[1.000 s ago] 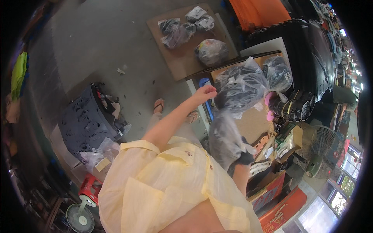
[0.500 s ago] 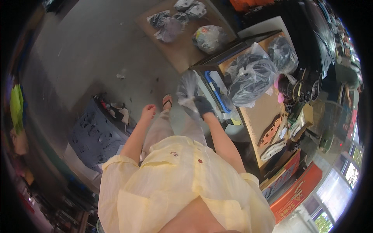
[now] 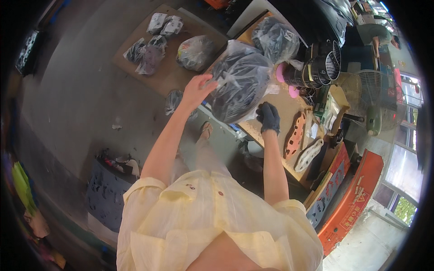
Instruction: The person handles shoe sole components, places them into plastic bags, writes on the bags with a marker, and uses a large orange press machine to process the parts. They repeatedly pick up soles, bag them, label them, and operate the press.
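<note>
Step, judged: bag handling. Clear bag of dark contents (image 3: 244,88) at the tabletop (image 3: 281,105) edge. Left hand (image 3: 197,93) at its side — grip unclear; gloved right hand (image 3: 269,118) nearby, fingers curled — hold unclear. Next move probably calls for two-sided support.

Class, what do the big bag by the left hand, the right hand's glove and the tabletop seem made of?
Bag: thin, glossy clear plastic, shown by creases and bright highlights.
Glove: dark, matte, probably fabric, given its shineless look; any coating is unclear.
Tabletop: dull, perhaps fibreboard or wood, given its even brown surface.
</note>
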`<state>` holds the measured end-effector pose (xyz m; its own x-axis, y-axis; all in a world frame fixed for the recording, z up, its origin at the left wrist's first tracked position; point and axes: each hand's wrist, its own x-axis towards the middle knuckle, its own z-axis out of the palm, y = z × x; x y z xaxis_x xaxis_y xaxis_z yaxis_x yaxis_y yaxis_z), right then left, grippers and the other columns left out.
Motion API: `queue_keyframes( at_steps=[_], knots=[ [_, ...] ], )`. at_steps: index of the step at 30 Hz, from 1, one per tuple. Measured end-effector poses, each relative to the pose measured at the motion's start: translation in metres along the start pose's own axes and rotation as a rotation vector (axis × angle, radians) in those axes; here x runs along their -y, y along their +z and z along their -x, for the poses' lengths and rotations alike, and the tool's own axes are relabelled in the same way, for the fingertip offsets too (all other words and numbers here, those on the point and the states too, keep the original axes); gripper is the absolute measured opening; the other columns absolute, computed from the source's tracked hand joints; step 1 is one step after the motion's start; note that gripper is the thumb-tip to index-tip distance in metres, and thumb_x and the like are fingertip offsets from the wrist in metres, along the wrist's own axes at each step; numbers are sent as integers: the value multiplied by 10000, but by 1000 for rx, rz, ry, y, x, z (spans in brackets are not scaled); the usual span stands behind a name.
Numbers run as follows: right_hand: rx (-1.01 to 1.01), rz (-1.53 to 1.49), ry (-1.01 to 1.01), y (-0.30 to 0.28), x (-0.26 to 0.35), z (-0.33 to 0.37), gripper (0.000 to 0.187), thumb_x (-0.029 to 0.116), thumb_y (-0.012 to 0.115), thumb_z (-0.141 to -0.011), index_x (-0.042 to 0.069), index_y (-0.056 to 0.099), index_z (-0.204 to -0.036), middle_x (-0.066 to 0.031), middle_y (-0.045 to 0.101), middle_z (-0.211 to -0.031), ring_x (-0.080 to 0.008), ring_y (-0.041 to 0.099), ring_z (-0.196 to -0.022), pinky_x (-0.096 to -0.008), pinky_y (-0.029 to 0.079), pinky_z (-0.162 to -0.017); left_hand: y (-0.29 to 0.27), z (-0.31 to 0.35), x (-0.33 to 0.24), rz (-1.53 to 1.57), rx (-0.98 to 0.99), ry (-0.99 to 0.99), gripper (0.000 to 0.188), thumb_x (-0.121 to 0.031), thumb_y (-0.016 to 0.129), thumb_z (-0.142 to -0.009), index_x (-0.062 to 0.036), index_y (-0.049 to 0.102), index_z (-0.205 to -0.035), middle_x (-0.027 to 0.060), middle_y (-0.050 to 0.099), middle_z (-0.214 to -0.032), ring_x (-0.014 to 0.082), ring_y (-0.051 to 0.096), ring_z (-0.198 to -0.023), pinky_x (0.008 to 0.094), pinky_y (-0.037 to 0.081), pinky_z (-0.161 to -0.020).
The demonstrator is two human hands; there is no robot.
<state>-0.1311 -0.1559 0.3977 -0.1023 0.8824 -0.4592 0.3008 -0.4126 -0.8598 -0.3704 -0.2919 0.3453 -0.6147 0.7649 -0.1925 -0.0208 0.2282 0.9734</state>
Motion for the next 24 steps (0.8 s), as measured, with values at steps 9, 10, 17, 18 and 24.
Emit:
queue_keyframes(
  at_steps=[9,10,17,18,24],
  knots=[
    [384,1202,-1543,55,66,-56,436,173,665,-754,100,612,-1181,-125,637,-1165,-314,590,-1101,-392,459,-923,98,2,-37,-303,92,-16,343,-291,648,-825,-81,654,-1096,111,671,-942,238,649,-867,362,496,-780],
    [524,1253,-1577,62,70,-62,422,174,658,-761,98,614,-1174,-124,637,-1163,-311,590,-1099,-390,458,-927,101,12,-38,-283,75,-24,310,-269,651,-817,-78,664,-1061,109,676,-899,236,653,-847,365,500,-758],
    [939,1408,-1417,16,71,-88,396,173,649,-776,94,617,-1162,-121,638,-1154,-307,594,-1088,-389,460,-927,36,-26,1,200,-348,-83,279,-161,650,-851,-37,646,-1101,32,663,-930,118,615,-835,267,488,-780],
    [954,1408,-1352,-3,73,-83,393,172,648,-777,93,617,-1161,-120,638,-1152,-307,594,-1087,-389,460,-926,37,-41,8,69,-328,-73,339,-228,665,-836,-41,636,-1117,55,660,-965,152,624,-856,291,490,-798],
    [1072,1415,-917,-113,80,-33,380,171,645,-785,91,619,-1156,-117,640,-1145,-306,597,-1078,-388,463,-923,75,-79,22,-711,-319,-102,709,-573,692,-718,-48,596,-1185,158,619,-1102,319,616,-965,401,481,-860]
  ],
)
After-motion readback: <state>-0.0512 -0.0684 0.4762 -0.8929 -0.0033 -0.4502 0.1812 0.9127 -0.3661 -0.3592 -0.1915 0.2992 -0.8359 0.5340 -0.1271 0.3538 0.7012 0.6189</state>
